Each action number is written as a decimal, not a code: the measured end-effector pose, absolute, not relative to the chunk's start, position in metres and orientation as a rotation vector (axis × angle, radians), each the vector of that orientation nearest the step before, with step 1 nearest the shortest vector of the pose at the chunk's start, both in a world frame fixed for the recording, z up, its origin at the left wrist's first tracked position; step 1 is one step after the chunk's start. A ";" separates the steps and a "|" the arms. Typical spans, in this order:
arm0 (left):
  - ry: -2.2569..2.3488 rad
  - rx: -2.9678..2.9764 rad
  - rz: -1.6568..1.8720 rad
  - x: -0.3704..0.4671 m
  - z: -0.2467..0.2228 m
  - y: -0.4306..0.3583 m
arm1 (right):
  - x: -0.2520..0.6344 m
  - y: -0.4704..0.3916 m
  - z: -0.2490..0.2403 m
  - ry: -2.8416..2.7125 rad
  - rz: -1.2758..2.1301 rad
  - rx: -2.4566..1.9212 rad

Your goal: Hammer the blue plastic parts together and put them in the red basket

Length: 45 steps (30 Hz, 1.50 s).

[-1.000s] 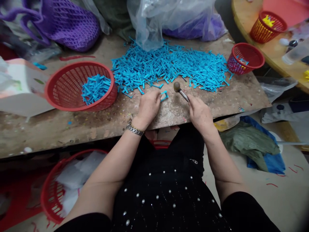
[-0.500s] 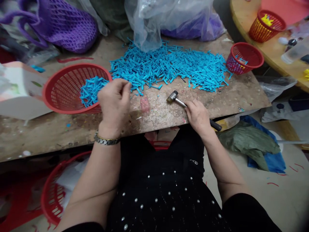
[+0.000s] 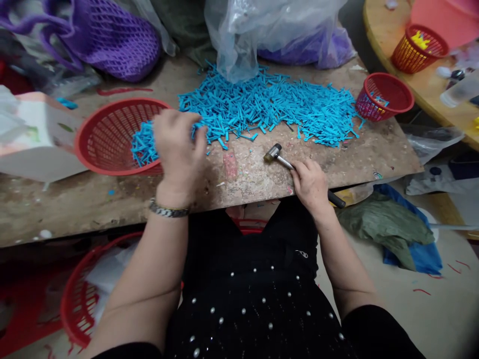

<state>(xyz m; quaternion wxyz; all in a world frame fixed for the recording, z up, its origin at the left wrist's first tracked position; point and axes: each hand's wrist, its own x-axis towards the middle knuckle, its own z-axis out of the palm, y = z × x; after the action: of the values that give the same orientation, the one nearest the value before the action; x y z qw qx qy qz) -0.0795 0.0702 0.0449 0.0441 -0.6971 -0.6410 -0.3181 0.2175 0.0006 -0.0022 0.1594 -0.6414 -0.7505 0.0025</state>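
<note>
My left hand, blurred by motion, hangs over the right rim of the red plastic basket. Its thumb and forefinger are spread, with blue showing in the gap and no held piece that I can make out. Small blue plastic pieces lie in that basket, partly hidden by the hand. My right hand rests at the bench's front edge, closed around a small hammer. The hammer's two-faced head points to the upper left, and its black grip end sticks out behind the hand. Beyond both hands spreads a heap of blue pieces.
A smaller red basket stands at the bench's right end. Clear plastic bags and a purple mesh bag lie along the back. At far left is a white box. A round table holds another basket.
My left thumb and forefinger, pinched together before, have parted. The view has shifted slightly. My right hand keeps its hold on the hammer.
</note>
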 end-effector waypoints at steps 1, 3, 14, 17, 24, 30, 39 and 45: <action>-1.941 -2.263 -0.906 -0.065 0.041 0.072 | 0.217 0.000 -0.002 -2.140 -0.001 -1.837; -1.922 -2.446 -0.795 -0.039 0.034 0.076 | 0.216 0.000 -0.003 -2.133 -0.009 -1.844; -1.866 -2.600 -0.371 -0.004 0.008 0.111 | 0.214 -0.001 -0.003 -2.114 0.045 -1.870; -1.866 -2.585 -0.328 -0.002 0.006 0.113 | 0.216 0.000 -0.002 -2.106 0.095 -1.851; -1.844 -2.650 -0.542 -0.005 0.003 0.114 | 0.235 0.009 -0.001 -2.084 0.254 -1.627; -1.938 -2.831 -1.121 -0.003 0.017 0.102 | 0.242 0.017 0.012 -1.914 0.243 -1.526; -2.224 -3.534 -1.959 0.015 0.024 0.058 | 0.207 0.016 0.021 -1.793 0.578 -1.195; -2.032 -3.398 -2.099 0.020 0.011 0.051 | 0.203 0.014 0.025 -1.786 0.648 -1.269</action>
<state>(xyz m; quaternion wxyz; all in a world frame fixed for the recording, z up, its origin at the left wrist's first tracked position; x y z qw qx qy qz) 0.0198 0.0511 0.0113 -0.6208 -0.5945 -0.3555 -0.3672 0.2034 0.0139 0.0247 0.4153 -0.5053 -0.7111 0.2579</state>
